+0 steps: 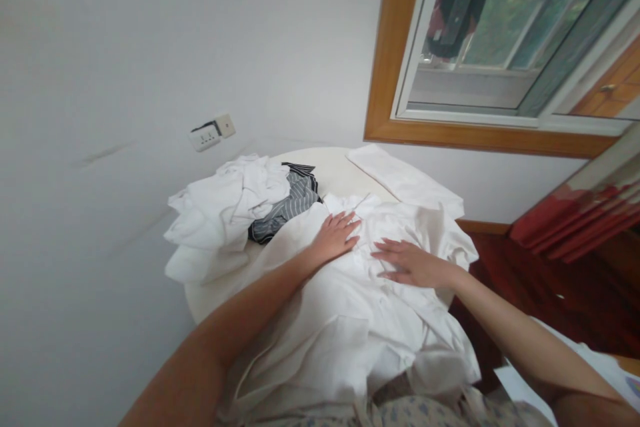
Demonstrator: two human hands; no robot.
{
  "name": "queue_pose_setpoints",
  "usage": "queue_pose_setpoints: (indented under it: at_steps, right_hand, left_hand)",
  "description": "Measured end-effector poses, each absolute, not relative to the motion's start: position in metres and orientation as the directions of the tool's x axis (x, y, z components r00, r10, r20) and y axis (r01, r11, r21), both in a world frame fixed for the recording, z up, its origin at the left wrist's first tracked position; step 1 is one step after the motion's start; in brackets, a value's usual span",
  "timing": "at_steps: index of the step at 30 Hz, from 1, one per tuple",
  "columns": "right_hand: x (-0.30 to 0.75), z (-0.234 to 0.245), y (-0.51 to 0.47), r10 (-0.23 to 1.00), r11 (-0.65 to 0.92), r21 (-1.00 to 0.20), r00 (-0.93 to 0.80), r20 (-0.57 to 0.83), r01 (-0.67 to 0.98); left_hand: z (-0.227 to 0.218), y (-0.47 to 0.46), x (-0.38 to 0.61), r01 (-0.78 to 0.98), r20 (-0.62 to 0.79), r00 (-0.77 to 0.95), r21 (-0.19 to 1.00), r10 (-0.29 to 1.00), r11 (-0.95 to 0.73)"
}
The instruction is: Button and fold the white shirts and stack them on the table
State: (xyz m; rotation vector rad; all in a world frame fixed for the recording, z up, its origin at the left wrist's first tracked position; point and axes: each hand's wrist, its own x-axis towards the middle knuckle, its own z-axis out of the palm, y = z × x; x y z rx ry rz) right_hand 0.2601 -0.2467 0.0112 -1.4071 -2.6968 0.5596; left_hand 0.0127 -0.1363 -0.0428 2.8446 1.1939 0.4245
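A white shirt (pixel 345 300) is spread over a round cream table (pixel 320 163), its collar toward the wall and its lower part hanging over the near edge. My left hand (pixel 336 237) lies flat on the upper front of the shirt, fingers stretched out. Just right of it, my right hand (pixel 407 263) rests on the cloth with its fingers apart. Neither hand grips anything. Wrinkles run across the shirt around both hands.
Crumpled white clothes (pixel 220 213) and a grey striped garment (pixel 290 203) lie on the table's left. A folded white cloth (pixel 405 177) sits at the back right. A wall with a socket (pixel 205 139) and a wood-framed window (pixel 380 80) stand behind; a red curtain (pixel 575 227) hangs at right.
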Motion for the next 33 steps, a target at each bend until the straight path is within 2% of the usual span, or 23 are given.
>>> queue_pose_setpoints:
  at_steps: [5,10,14,18,23,27,33]
  right_hand:
    - [0.250,0.005,-0.162,0.860,0.446,-0.225,-0.484,-0.158,0.866]
    - [0.236,-0.011,-0.117,0.888,0.431,-0.189,-0.452,-0.083,0.882]
    - [0.231,-0.017,-0.130,0.905,0.416,-0.180,-0.426,-0.018,0.892]
    - [0.231,-0.017,-0.150,0.902,0.422,-0.165,-0.431,-0.021,0.892]
    - [0.232,-0.017,-0.172,0.890,0.447,-0.163,-0.455,-0.013,0.880]
    - [0.235,-0.019,-0.185,0.896,0.436,-0.189,-0.444,-0.001,0.880]
    - [0.238,-0.020,-0.212,0.923,0.372,-0.182,-0.383,-0.029,0.910]
  left_hand:
    - [-0.038,-0.108,0.015,0.712,0.190,0.667,0.122,0.721,-0.691]
    - [-0.036,-0.074,0.012,0.752,0.220,0.622,0.099,0.751,-0.652]
    - [-0.039,-0.074,0.010,0.758,0.221,0.613,0.105,0.758,-0.643]
    - [-0.037,-0.094,0.012,0.770,0.236,0.596,0.103,0.767,-0.630]
    - [-0.031,-0.133,0.014,0.883,0.398,0.391,0.094,0.830,-0.460]
    - [-0.033,-0.153,0.011,0.926,0.333,0.295,0.131,0.895,-0.354]
    - [-0.039,-0.164,-0.005,0.881,0.265,0.380,0.190,0.886,-0.434]
